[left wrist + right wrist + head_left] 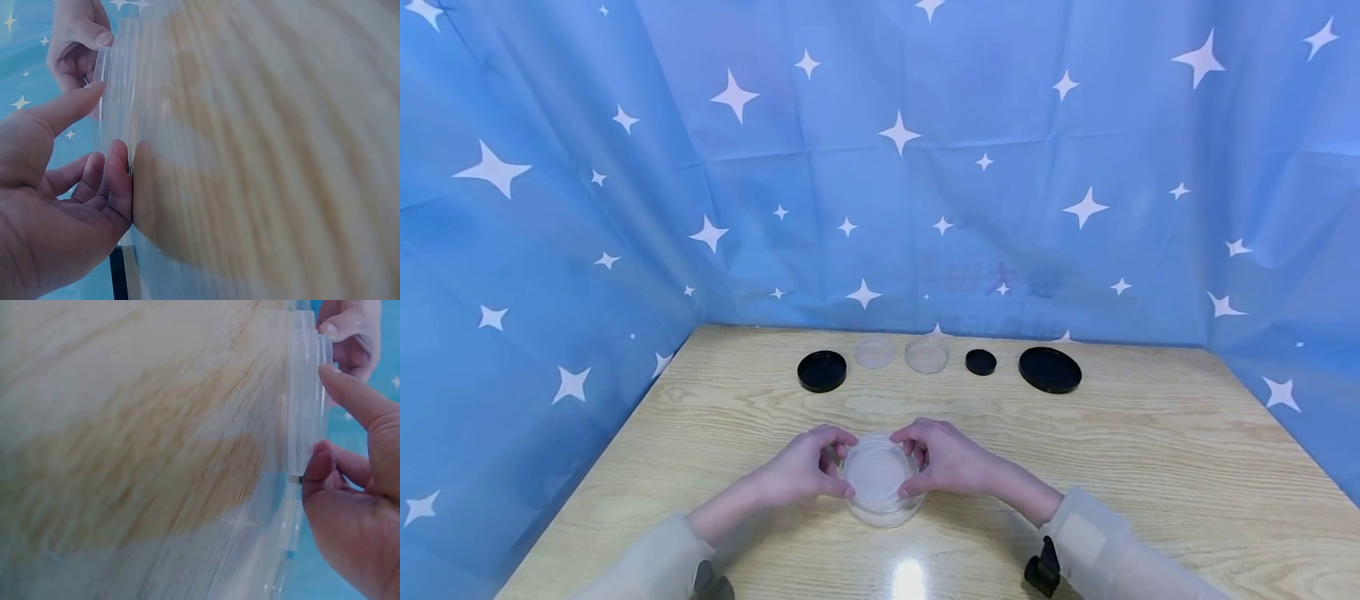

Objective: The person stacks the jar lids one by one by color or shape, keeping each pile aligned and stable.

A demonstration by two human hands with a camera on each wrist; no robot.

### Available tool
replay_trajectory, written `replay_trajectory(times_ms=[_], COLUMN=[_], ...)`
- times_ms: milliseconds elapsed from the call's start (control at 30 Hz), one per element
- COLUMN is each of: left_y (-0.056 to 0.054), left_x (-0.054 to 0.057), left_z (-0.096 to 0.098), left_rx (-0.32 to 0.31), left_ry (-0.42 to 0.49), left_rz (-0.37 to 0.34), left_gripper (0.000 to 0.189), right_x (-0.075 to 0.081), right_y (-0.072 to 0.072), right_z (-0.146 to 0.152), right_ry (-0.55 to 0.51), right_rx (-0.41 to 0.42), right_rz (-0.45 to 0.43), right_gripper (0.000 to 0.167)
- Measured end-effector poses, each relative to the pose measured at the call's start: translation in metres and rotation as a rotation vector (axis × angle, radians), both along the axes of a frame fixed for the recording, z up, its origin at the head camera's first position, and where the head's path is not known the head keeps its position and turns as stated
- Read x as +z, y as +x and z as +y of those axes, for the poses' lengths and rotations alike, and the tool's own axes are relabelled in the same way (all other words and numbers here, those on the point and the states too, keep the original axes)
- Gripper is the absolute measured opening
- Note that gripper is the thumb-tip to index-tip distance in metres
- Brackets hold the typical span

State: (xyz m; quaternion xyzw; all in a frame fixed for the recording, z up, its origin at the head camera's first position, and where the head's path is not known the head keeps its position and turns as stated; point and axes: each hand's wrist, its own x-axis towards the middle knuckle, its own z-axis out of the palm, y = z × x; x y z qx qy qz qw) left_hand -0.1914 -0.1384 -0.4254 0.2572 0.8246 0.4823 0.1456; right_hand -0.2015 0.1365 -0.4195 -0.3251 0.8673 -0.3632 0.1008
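left hand (805, 471): thumb and fingers curled, clamped on the near side of a stack of clear dishes (880, 483). behind it, a black dish (822, 372) at the far edge. stack sits on the wooden table (700, 433) between both hands, smaller dish uppermost; two clear discs (875, 353) beyond. right hand (951, 461): likewise clamped, opposite rim. farther right: small black disc (981, 362), large black disc (1050, 370).

Two hands (808, 467) — one clear stack (877, 477), two separate clear dishes (927, 356), three black dishes (1050, 370) — one table (1150, 442).
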Motion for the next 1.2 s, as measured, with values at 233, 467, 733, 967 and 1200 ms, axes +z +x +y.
replay_trajectory(times_ms=[233, 467, 733, 967, 1200], left_y=[-0.001, -0.001, -0.001, -0.006, -0.019], left_x=[-0.002, -0.004, 0.0, 0.004, 0.007], left_z=[0.001, 0.001, -0.002, -0.004, -0.002], left_rx=[0.003, 0.009, 0.023, 0.04, 0.047], left_ry=[-0.021, -0.018, 0.03, 0.076, 0.111], left_rz=[0.023, 0.031, -0.016, -0.032, -0.04], left_gripper=[0.065, 0.065, 0.066, 0.065, 0.062], right_x=[-0.002, -0.002, 0.001, 0.008, 0.012], right_y=[0.001, 0.002, 0.001, -0.003, -0.01], right_z=[-0.001, 0.0, 0.005, 0.011, 0.017], right_ry=[-0.007, -0.013, -0.053, -0.069, -0.133], right_rx=[-0.013, -0.019, -0.035, -0.066, -0.09], right_rz=[-0.008, -0.02, -0.051, -0.07, -0.122], right_gripper=[0.064, 0.064, 0.064, 0.062, 0.064])
